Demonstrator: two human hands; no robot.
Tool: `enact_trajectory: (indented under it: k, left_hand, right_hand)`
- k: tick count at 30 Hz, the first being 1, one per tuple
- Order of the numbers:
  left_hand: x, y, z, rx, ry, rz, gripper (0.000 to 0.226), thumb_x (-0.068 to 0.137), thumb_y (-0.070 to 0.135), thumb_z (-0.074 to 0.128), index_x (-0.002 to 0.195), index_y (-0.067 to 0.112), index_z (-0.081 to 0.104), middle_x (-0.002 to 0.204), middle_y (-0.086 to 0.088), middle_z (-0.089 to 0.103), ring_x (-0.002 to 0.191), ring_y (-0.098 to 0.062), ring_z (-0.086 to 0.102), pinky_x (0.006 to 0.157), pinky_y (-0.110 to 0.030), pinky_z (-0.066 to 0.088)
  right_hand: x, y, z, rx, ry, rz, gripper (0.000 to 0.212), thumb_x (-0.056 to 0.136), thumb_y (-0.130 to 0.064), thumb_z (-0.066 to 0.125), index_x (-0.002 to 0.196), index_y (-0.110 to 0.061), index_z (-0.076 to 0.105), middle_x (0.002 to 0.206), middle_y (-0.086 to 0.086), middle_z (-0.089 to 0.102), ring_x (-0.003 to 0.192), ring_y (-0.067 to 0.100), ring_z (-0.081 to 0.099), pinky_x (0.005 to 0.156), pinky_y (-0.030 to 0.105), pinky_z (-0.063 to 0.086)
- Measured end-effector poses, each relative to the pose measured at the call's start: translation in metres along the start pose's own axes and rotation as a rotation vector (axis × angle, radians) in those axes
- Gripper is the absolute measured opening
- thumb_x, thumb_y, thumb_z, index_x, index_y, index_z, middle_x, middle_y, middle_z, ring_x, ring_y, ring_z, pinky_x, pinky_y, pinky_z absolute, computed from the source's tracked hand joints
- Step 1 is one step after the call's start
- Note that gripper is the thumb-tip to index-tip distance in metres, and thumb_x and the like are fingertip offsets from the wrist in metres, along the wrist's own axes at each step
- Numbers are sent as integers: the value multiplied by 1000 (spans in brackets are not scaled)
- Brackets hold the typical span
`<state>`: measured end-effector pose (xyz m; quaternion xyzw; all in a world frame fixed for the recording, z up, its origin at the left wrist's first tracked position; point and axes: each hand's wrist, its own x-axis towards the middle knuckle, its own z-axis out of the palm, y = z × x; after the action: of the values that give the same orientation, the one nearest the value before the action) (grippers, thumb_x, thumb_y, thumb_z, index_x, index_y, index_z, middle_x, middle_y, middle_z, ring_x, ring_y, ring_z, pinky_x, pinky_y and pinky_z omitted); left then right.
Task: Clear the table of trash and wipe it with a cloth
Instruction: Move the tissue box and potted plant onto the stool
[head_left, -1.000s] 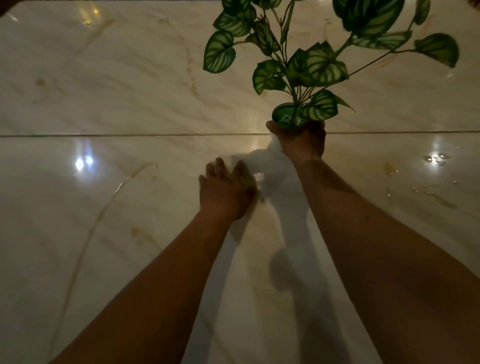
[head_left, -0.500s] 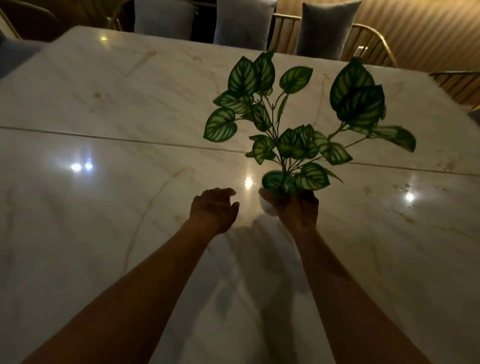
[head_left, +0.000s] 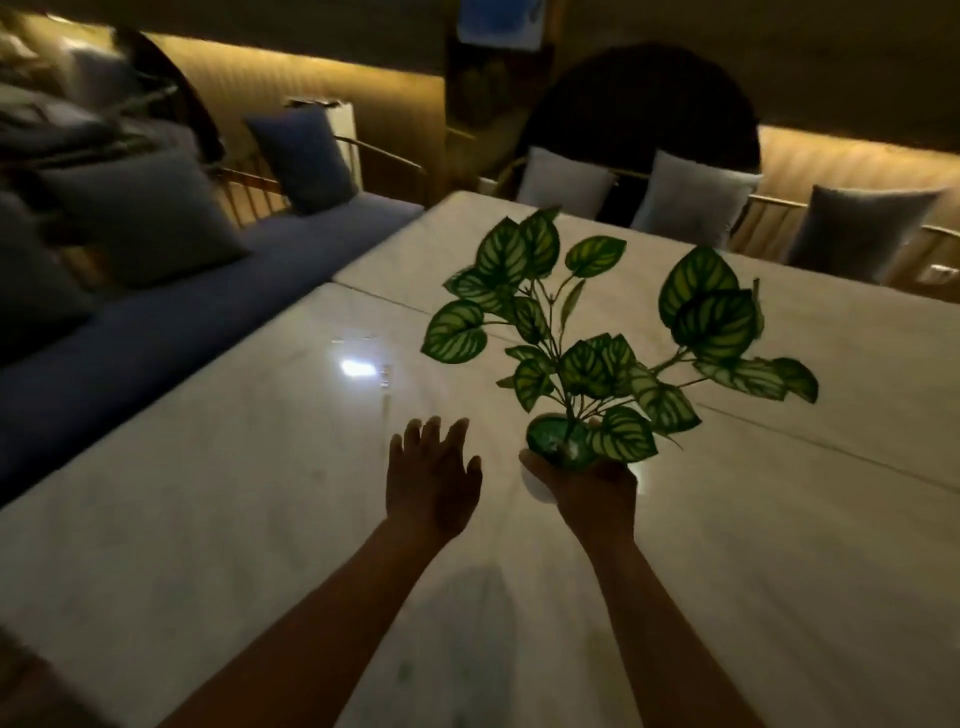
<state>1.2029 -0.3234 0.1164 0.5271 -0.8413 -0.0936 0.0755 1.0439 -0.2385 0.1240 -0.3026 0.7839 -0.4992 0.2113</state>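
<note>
Gripping one plant (head_left: 597, 364), right hand (head_left: 597, 493), one table (head_left: 260, 493)

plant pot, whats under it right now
The right hand grips the small white plant pot from the near side, above the marble table. The hand covers the pot's base, so whether it touches the table cannot be seen.

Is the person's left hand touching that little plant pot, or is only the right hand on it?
Apart. The head view shows bare table between the open left hand and the plant pot, which only the right hand grips.
</note>
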Motion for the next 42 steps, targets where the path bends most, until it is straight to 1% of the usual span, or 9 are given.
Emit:
enact_trajectory:
  k: [5, 13, 19, 23, 27, 31, 34, 37, 42]
  left_hand:
    - [-43, -97, -47, 32, 91, -160, 59, 102, 50, 29, 156, 29, 19, 161, -8, 27, 149, -32, 18, 121, -47, 17]
    - [-78, -270, -102, 9, 247, -461, 60, 101, 48, 38, 156, 30, 20, 162, -9, 25, 150, -31, 16, 122, -47, 15]
    - [-83, -432, -130, 65, 327, -668, 58, 97, 45, 48, 151, 26, 37, 151, -9, 42, 142, -33, 32, 117, -49, 25]
    - [-106, -530, -147, 83, 329, -756, 61, 93, 47, 39, 148, 22, 41, 144, -13, 48, 135, -36, 39, 111, -52, 32]
    - [-134, -610, -171, 132, 317, -884, 56, 97, 43, 44, 149, 22, 37, 148, -11, 43, 137, -35, 35, 112, -47, 29]
    - [-167, -672, -190, 140, 333, -995, 54, 97, 43, 43, 147, 23, 39, 143, -9, 45, 135, -33, 36, 110, -49, 32]
    - [-188, -719, -208, 119, 341, -1096, 58, 97, 45, 43, 151, 25, 32, 151, -10, 38, 142, -35, 28, 114, -51, 28]
    - [-202, -774, -227, 121, 362, -1165, 61, 98, 46, 44, 153, 24, 29, 154, -12, 34, 144, -37, 25, 115, -52, 27]
    - [-194, -877, -248, 162, 365, -1230, 60, 95, 42, 48, 150, 22, 34, 145, -15, 43, 135, -38, 33, 109, -51, 32]
  right_hand:
    - [-37, -57, 79, -19, -153, -135, 97, 54, -63, 86, 133, -16, 55, 129, 2, 63, 120, 24, 58, 103, 37, 47]
    - [-100, -160, 247, -96, -436, -321, 86, 57, -57, 87, 128, -16, 60, 126, 4, 66, 115, 25, 60, 96, 32, 48]
    - [-153, -217, 415, 3, -643, -286, 82, 50, -56, 91, 120, -22, 65, 114, -6, 70, 106, 16, 64, 94, 35, 51]
    - [-189, -251, 512, 54, -842, -265, 46, 54, -43, 94, 89, -24, 69, 91, -15, 71, 83, 1, 66, 76, 22, 54]
    - [-232, -284, 597, -23, -1005, -320, 43, 58, -54, 86, 77, -23, 64, 84, -6, 71, 76, 13, 67, 74, 31, 57]
    - [-281, -313, 661, -103, -1079, -409, 54, 58, -65, 80, 94, -26, 66, 102, 2, 71, 91, 21, 67, 86, 37, 55]
    - [-319, -333, 717, -149, -1074, -592, 114, 45, -92, 59, 126, -13, 61, 128, 12, 63, 117, 31, 58, 95, 36, 46]
    - [-352, -361, 771, -177, -1144, -581, 78, 64, -59, 83, 122, -12, 64, 124, 10, 64, 119, 31, 58, 93, 34, 45]
    - [-389, -391, 883, -213, -1171, -739, 67, 70, -54, 81, 123, -16, 65, 128, 12, 63, 117, 32, 58, 98, 38, 47]
